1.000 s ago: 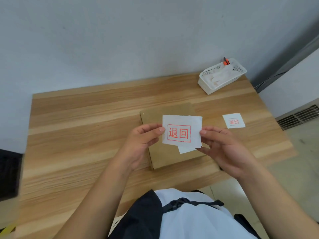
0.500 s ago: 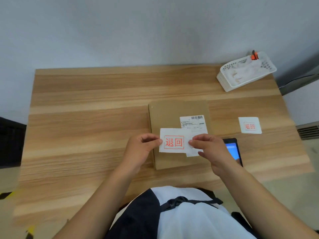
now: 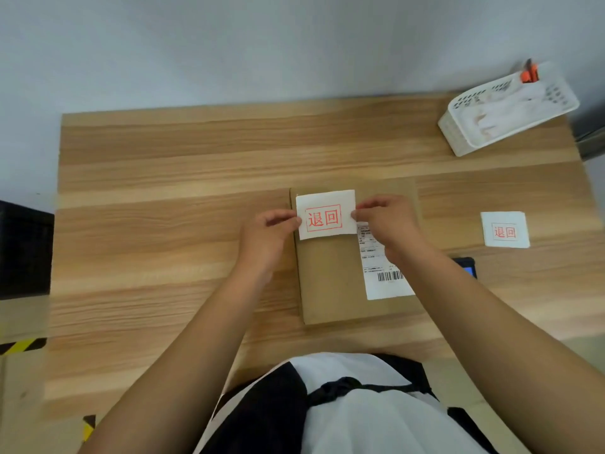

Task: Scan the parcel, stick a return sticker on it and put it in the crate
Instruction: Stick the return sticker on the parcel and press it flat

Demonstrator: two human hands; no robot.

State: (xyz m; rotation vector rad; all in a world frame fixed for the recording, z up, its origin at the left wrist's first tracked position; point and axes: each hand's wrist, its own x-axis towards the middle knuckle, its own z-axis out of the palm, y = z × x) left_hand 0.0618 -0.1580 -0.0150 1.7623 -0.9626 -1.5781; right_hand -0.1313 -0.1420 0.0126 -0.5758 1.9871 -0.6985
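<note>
Both hands pinch one white square return sticker with red printed characters (image 3: 325,214) by its side edges: left hand (image 3: 266,239) on the left edge, right hand (image 3: 389,224) on the right edge, thumb and fingertips closed narrowly on the paper.

Head view: the sticker is held over the far left corner of the flat brown cardboard parcel (image 3: 330,276), which lies on the light wooden table (image 3: 163,178) with its long axis running away from the person. Whether the sticker already touches the cardboard cannot be determined. The white shipping label with barcode (image 3: 384,276) lies just right of the sticker, partly under the right hand.

The sticking step appears to be in progress. Pressing calls for a straight downward move; the target surface lies directly beneath both hands, equally near each.

A dark crate (image 3: 24,250) stands at the left table edge, nearer the left hand.
</note>
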